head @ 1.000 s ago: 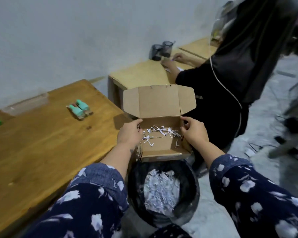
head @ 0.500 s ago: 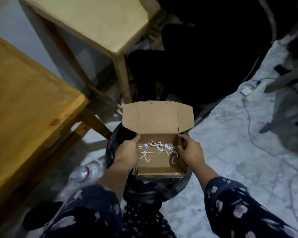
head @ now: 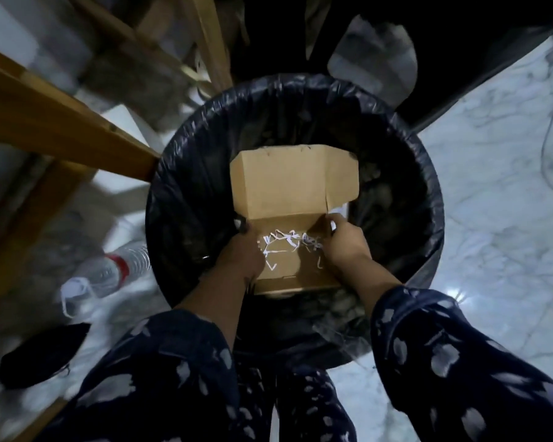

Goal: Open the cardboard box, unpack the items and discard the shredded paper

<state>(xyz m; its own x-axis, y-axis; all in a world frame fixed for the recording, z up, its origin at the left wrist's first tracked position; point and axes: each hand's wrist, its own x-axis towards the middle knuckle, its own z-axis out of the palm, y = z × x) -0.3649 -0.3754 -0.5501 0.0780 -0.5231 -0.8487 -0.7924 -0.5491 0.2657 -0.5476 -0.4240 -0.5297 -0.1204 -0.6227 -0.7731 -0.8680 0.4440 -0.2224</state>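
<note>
An open brown cardboard box (head: 288,186) hangs over the mouth of a round bin lined with a black bag (head: 186,193). Its lid flap stands open, pointing away from me. A few strands of white shredded paper (head: 284,245) lie on the box floor. My left hand (head: 240,256) grips the box's left wall and my right hand (head: 343,247) grips its right wall. The bin's inside is dark and mostly hidden by the box.
A wooden table leg and rail (head: 61,122) run right up to the bin's left rim. A plastic bottle (head: 122,269), a white face mask (head: 74,291) and a dark shoe (head: 42,355) lie on the marble floor at left. A dark-clothed person sits beyond the bin.
My head has tipped down, so the tabletop has left the view and the bin fills it. The box, held in both hands, has come down closer over the bin.
</note>
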